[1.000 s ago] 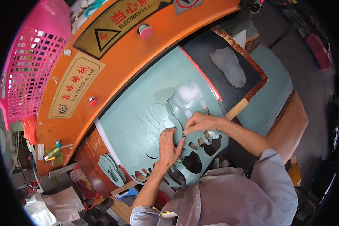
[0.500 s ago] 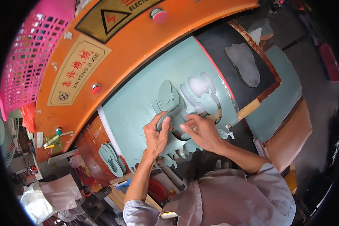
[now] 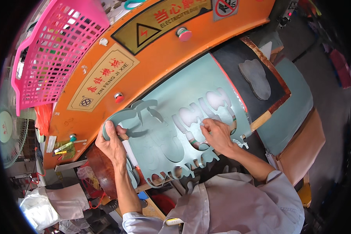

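Mostly matt surfaces, gloss on the plastics

Sheet [image 3: 185, 91]: grey-green, foam- or rubber-like; smooth, matt with a soft sheen. Cut pieces [image 3: 124, 116]: same look, matt, smooth-faced. Machine beam [image 3: 156, 67]: painted metal by appearance, smooth, semi-gloss, scuffed and marked in spots. Push button [image 3: 119, 97]: glossy plastic. Basket [image 3: 85, 15]: shiny pink plastic, perforated walls. Dark board [image 3: 230, 62]: matt, smooth; its rim [image 3: 272, 67] rough, rust-brown, apparently corroded metal. Wooden strip [image 3: 261, 121]: bare, unvarnished-looking. Foot-shaped piece [image 3: 255, 80]: grey, dull; material cannot be told. Shirt [image 3: 238, 206]: matt woven cloth. Bag [image 3: 39, 208], lower left: thin plastic-like film, crumpled, strongly glossy.
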Motion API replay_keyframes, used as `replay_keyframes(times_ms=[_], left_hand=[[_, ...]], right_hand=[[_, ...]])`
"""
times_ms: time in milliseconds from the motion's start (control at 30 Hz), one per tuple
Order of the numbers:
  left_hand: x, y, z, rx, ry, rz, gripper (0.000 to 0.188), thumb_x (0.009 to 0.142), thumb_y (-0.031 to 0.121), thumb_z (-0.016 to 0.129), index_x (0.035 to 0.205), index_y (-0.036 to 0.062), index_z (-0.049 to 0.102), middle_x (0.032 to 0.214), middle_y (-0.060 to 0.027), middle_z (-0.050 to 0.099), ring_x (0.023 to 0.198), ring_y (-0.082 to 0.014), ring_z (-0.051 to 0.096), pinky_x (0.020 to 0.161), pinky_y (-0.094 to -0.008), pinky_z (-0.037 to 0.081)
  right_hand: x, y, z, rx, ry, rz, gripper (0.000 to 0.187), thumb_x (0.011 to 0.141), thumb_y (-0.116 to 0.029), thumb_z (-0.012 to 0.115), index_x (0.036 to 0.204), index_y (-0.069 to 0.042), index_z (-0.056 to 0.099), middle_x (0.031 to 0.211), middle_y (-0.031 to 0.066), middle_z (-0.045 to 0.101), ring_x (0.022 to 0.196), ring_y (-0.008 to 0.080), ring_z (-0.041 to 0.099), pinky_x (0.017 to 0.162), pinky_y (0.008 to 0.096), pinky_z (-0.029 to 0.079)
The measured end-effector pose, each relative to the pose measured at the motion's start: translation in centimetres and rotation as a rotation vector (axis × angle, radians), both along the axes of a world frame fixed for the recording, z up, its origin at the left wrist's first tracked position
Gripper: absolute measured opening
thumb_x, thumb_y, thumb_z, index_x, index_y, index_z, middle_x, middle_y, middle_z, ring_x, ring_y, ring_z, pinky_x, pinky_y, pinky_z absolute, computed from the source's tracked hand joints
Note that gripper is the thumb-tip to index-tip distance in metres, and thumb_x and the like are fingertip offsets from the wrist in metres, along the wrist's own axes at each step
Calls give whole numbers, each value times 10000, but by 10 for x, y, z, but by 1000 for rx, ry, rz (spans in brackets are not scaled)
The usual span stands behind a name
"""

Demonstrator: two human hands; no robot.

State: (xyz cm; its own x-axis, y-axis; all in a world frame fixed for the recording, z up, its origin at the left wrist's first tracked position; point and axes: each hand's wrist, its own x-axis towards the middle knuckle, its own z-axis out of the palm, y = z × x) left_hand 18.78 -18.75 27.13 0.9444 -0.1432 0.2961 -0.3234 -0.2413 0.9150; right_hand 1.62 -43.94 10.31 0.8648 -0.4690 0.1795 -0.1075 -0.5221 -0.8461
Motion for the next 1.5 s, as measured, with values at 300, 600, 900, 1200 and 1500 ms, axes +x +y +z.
replay_keyframes(times_ms=[300,600,900,1200,1500], left_hand=[[-77,29,-125,483,-335,-438,439,893,36,772,1310,-36,652,1023,-207,721,876,-387,659,816,-473,542],[-99,37,-169,463,-145,-536,493,942,155,749,1375,-41,615,1120,-221,685,1017,-370,641,911,-468,532],[-65,39,-146,30,476,-392,367,1076,278,640,1199,-56,729,931,-96,738,864,-161,672,860,-325,543],[-11,52,-92,-152,476,-84,467,1093,380,613,773,39,622,679,-47,610,650,-157,623,694,-362,539],[54,107,7,-127,74,-136,259,1017,211,714,990,-46,714,731,-16,542,659,-142,509,650,-302,441]], right_hand=[[-3,38,-18,624,610,629,343,980,-336,783,1088,-11,813,931,27,758,887,82,622,823,301,511],[16,52,-10,910,504,606,293,968,-261,752,1048,17,801,1056,119,792,1068,194,705,957,384,540],[22,112,26,452,448,160,507,1003,-416,733,1142,71,709,990,185,768,825,227,740,680,352,564],[29,109,-14,730,530,366,360,1043,-246,679,794,11,640,733,95,717,693,120,711,587,302,505],[30,102,16,-162,97,198,146,910,-109,762,953,19,706,847,115,730,673,192,679,618,347,512]])
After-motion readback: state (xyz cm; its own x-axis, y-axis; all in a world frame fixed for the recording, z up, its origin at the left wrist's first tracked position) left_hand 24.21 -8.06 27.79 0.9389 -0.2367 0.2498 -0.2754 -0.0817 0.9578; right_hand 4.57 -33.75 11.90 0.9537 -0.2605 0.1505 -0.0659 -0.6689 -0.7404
